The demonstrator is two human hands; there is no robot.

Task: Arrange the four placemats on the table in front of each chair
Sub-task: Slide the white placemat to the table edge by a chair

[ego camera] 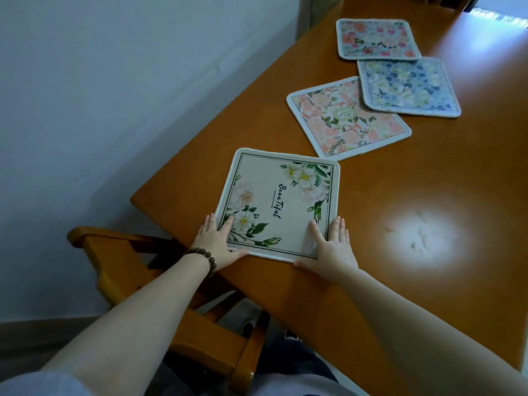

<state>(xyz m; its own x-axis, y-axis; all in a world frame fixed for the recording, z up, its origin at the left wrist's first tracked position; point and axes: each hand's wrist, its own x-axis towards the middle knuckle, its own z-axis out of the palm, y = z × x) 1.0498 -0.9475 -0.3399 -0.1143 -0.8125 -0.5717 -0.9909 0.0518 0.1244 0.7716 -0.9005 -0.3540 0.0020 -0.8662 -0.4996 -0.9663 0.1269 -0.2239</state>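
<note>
A cream placemat (278,201) with white flowers and the word "Beautiful" lies flat near the table's front-left corner, above a wooden chair (183,318). My left hand (218,242) rests flat on its near-left corner, fingers spread. My right hand (330,247) presses flat on its near-right corner. Farther along the table lies a pink floral placemat (340,121). A blue floral placemat (405,87) overlaps its far right corner. A red-and-blue floral placemat (377,38) sits beyond them.
The orange wooden table (428,195) runs away to the upper right, with a bright light reflection on its surface. A white wall (114,95) stands close on the left. Another chair back (445,1) shows at the far end.
</note>
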